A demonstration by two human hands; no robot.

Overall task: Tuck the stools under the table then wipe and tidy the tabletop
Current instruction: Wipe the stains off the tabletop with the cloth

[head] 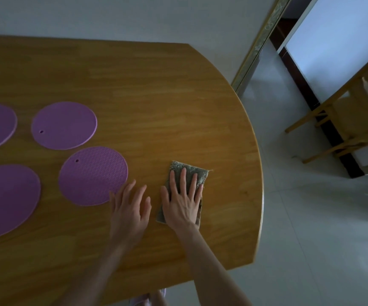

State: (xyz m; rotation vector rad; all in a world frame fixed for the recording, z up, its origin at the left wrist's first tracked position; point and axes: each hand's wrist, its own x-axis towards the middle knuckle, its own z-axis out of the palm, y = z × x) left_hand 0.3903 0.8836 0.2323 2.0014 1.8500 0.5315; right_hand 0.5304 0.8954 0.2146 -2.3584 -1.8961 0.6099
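A wooden table (156,96) with a curved right edge fills most of the view. My right hand (183,199) lies flat, fingers spread, on a folded grey-green cloth (187,170), pressing it onto the tabletop near the right edge. My left hand (130,208) rests flat on the bare wood just left of the cloth, its fingertips close to the rim of a round purple mat (92,175). Several purple mats lie on the left half, among them one (63,124) farther back and one (6,199) at the near left. No stool is visible.
Pale tiled floor (311,217) lies to the right of the table. A wooden chair or rack (344,133) stands at the right by a dark door frame. A gilt-edged upright panel (258,45) leans against the wall behind the table's corner.
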